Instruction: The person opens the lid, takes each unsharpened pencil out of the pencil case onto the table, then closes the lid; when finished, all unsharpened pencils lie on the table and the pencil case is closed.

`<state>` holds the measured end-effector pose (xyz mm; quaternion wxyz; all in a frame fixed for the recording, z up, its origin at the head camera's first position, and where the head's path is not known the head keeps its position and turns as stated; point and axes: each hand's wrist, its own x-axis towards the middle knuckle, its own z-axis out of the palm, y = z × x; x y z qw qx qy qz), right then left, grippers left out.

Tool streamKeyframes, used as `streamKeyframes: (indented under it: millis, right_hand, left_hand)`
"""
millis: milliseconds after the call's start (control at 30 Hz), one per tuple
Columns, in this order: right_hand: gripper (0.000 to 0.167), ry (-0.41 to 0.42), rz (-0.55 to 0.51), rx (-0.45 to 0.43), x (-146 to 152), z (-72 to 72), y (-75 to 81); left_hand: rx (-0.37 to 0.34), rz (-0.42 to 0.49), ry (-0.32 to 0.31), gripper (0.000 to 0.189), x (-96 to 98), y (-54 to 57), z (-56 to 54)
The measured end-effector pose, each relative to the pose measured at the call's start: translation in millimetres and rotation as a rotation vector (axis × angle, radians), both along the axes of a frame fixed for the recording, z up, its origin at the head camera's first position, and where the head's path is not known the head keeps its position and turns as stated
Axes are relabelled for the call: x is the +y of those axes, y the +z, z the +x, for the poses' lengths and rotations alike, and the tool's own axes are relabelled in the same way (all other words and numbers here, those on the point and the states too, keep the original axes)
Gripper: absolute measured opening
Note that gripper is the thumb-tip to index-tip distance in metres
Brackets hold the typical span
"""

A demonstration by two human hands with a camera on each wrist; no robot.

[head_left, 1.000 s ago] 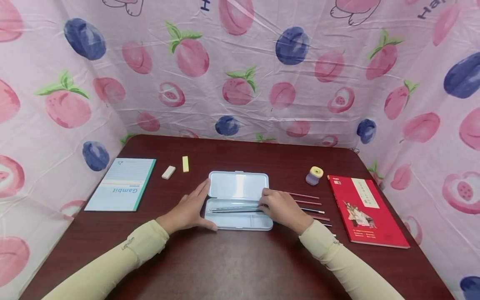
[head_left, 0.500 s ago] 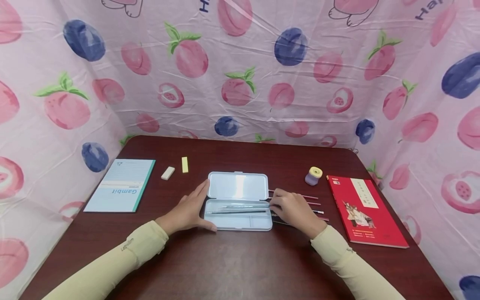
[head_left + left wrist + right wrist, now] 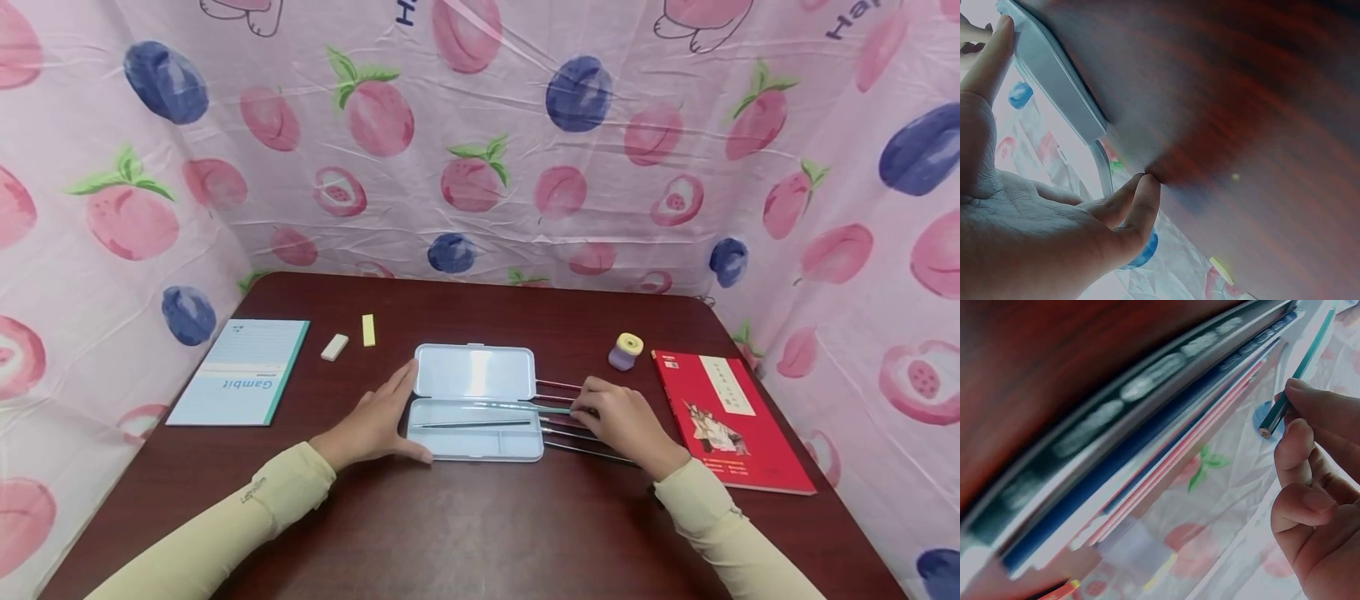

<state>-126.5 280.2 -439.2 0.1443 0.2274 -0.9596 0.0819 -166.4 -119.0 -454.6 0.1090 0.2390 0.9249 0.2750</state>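
Observation:
A pale blue pencil case (image 3: 521,448) lies with its lid (image 3: 446,372) folded back. My left hand (image 3: 371,427) rests at the case's left end, fingers extended and thumb near the front corner. In the left wrist view the thumb (image 3: 999,53) lies against the case wall and the fingertips reach the tabletop. Between thumb and fingers, my right hand (image 3: 624,423) pinches one end of a green pencil (image 3: 1308,361), off to the right of the case. The pencil's other end is over the tray. One dark pencil (image 3: 472,424) lies inside.
Several pencils (image 3: 588,451) lie side by side right of the case, partly hidden under my right hand. Farther right are a yellow-and-purple small object (image 3: 626,352) and a red book (image 3: 731,421). A white eraser (image 3: 334,347), a yellow strip (image 3: 368,330) and a notebook (image 3: 238,371) lie left.
My right hand has moved right from over the case, drawing the green pencil along with it. The dark pencil stays in the tray. My left hand has kept its place.

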Motion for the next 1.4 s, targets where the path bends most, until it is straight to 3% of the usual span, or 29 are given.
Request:
streamKeyframes:
  millis: [400, 800, 1100, 1400]
  right_hand:
    - [0.017, -0.059, -0.025, -0.010, 38, 2.5, -5.0]
    - [0.020, -0.112, -0.010, 0.030, 74, 4.4, 0.5]
    - [0.018, -0.166, -0.011, -0.011, 90, -5.7, 2.0]
    - [0.010, -0.187, 0.007, -0.073, 83, -23.5, 4.1]
  left_hand:
    - [0.008, 0.003, -0.010, 0.151, -1.0, -1.0, 0.0]
    - [0.002, 0.006, -0.010, 0.149, -1.4, -0.6, 0.1]
    - [0.005, -0.002, -0.011, 0.150, -1.4, -1.3, -0.6]
    - [0.010, 0.000, -0.013, 0.150, -0.7, -0.8, -0.3]
